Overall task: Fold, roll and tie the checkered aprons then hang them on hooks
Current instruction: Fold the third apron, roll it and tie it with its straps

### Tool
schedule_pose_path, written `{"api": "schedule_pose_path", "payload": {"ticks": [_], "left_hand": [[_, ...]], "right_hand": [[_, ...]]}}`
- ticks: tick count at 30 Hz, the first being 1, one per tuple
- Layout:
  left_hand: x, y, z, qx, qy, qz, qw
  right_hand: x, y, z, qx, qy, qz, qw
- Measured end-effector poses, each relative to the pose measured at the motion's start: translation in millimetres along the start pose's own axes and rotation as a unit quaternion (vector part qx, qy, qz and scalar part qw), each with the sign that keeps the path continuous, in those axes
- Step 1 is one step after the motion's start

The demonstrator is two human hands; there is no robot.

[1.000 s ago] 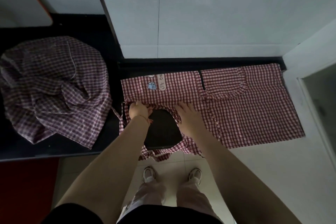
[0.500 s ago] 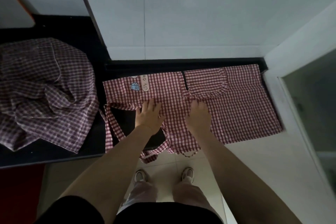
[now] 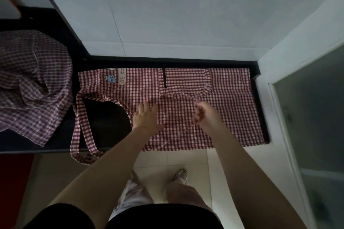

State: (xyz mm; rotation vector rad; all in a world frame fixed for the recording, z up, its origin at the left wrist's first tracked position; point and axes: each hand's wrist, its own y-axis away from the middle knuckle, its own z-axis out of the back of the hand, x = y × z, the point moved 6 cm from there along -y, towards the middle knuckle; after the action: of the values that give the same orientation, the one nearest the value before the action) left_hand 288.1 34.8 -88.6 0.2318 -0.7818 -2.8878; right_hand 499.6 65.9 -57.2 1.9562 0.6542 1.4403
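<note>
A red-and-white checkered apron [image 3: 229, 109] lies spread on the dark counter [image 3: 109, 122], bib end to the left with a small printed patch. Its neck strap loop [image 3: 79, 128] hangs over the counter's front edge. My left hand [image 3: 147, 115] presses flat on the apron's middle, fingers straight. My right hand [image 3: 204, 115] is to its right, fingers curled, pinching a thin checkered tie strap that runs from it down and leftward across the cloth.
A heap of more checkered aprons [image 3: 31, 83] sits on the counter at the left. White walls stand behind and to the right, with a glass panel [image 3: 312, 117] at the far right. My feet are on the pale tiled floor below.
Both hands moved right along the apron. The left hand stayed flat on the cloth. The right hand went from lying flat to curling its fingers round the tie strap and lifting it.
</note>
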Motion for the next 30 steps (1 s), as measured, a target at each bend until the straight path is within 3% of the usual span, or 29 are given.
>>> {"api": "schedule_pose_path", "payload": {"ticks": [1,3,5,6,7,8,9,10,11,12,13,14,16,18,20,22,25,30], "left_hand": [[-1.0,0.7,-3.4,0.012,-0.002,0.009,1.0],[-0.7,1.5,-7.2,0.024,0.0,0.023,0.999],[-1.9,1.2,-9.8,0.031,-0.001,0.035,0.999],[-3.4,1.5,-11.6,0.032,-0.002,0.04,0.999],[-3.6,2.2,-12.0,0.035,-0.001,0.046,0.998],[-3.6,3.3,-12.0,0.037,0.002,0.052,0.998],[-3.6,4.0,-12.2,0.04,0.006,0.059,0.997],[-4.1,5.2,-12.2,0.044,0.01,0.064,0.997],[-4.3,6.7,-13.1,0.052,0.012,0.066,0.996],[-3.7,7.6,-15.1,0.061,0.012,0.065,0.996],[-2.9,8.3,-18.0,0.068,0.009,0.06,0.996],[-1.3,9.5,-20.0,0.071,0.002,0.052,0.996],[3.0,10.7,-21.4,0.072,-0.016,0.026,0.997],[9.1,11.9,-20.8,0.068,-0.026,-0.007,0.997],[12.8,18.2,-23.7,0.053,-0.028,-0.033,0.998],[25.2,30.8,-31.0,0.039,-0.055,-0.05,0.997],[46.8,42.8,-42.2,0.029,-0.099,-0.03,0.994],[51.1,35.8,-30.6,0.09,-0.143,0.004,0.986]], "right_hand": [[7.7,-2.4,12.0,-0.014,-0.014,0.009,1.0],[25.6,-6.6,40.8,-0.119,0.043,0.045,0.991],[43.8,-8.0,70.5,-0.254,0.18,0.109,0.944],[49.8,-8.5,76.5,-0.27,0.295,0.137,0.906],[47.5,-12.1,73.0,-0.229,0.445,0.128,0.856],[29.6,-18.2,69.5,-0.141,0.588,0.055,0.795],[3.6,-14.3,69.7,-0.045,0.676,-0.082,0.731],[-22.1,0.6,72.6,0.04,0.694,-0.246,0.675],[-38.2,19.0,71.0,0.112,0.671,-0.359,0.639],[-43.9,31.4,63.6,0.152,0.656,-0.395,0.624],[-43.2,34.2,54.2,0.165,0.66,-0.377,0.629],[-39.1,28.4,43.7,0.156,0.687,-0.298,0.644],[-24.9,17.8,20.0,0.102,0.743,-0.073,0.657],[-23.5,18.0,-0.5,0.06,0.75,0.12,0.648],[-40.3,21.9,-12.4,0.052,0.739,0.221,0.635],[-67.7,23.1,-22.4,0.081,0.766,0.234,0.593],[-83.7,20.9,-19.0,0.065,0.794,0.244,0.553],[-70.4,12.1,11.5,-0.013,0.803,0.182,0.568]]}}
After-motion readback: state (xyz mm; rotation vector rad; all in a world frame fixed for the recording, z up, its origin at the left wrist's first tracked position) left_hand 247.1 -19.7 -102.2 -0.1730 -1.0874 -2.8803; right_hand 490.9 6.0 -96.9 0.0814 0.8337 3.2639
